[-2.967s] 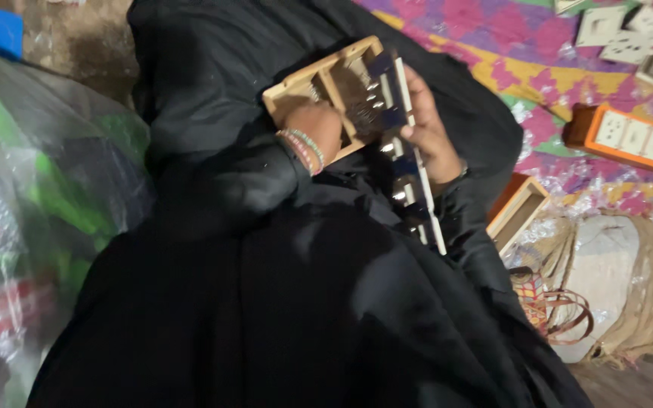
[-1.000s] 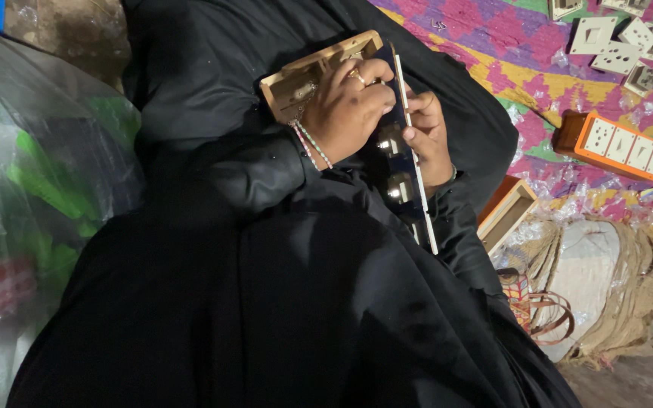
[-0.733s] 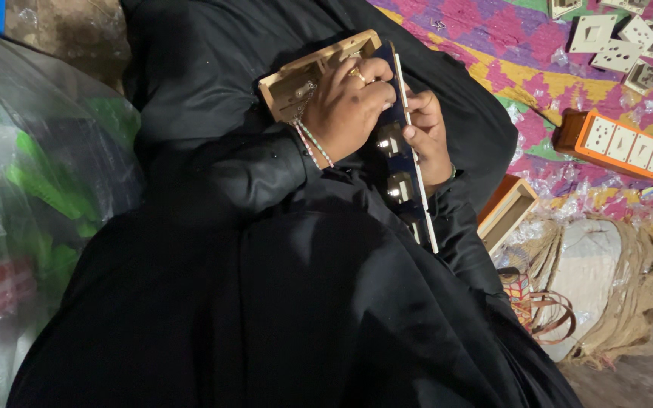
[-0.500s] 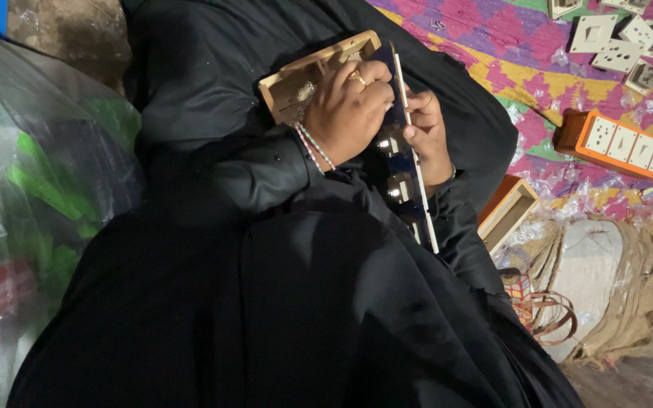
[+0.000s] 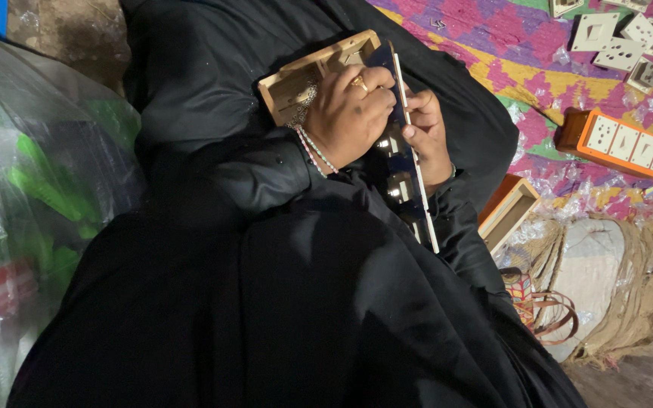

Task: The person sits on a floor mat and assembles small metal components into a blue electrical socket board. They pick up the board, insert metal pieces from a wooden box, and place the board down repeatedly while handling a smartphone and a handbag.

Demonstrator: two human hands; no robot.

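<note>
**Both hands on the switch panel over the wooden box**

Head view: I am sitting with my lap covered in black cloth (image 5: 326,302), and I am keeping a shallow wooden box (image 5: 296,79) propped on it, tilted, with its open side facing up toward me. My left hand (image 5: 349,113) is lying across the box with the fingers curled down onto the long dark panel (image 5: 406,177), which is standing on its edge along the right side of the box. The fingertips are pressing on the upper part of the panel, near a small metal fitting; I cannot tell whether they are pinching anything small there. A ring is showing on one finger and beaded bangles are sitting at the wrist. My right hand (image 5: 426,136) is closing around the panel from the far side, thumb on the pale edge strip and fingers behind, so it is gripping the panel and steadying it against the box.

To my right, a bright patterned mat (image 5: 523,60) is lying on the ground. An orange socket board (image 5: 620,143) is resting on it, well apart from my hands, and several white switch plates (image 5: 617,41) are scattered near the top edge. A second empty wooden box (image 5: 509,213) is sitting just beside my right knee, next to a burlap sack (image 5: 606,279). On my left, a clear plastic bag (image 5: 32,189) with green contents is leaning against my leg.
</note>
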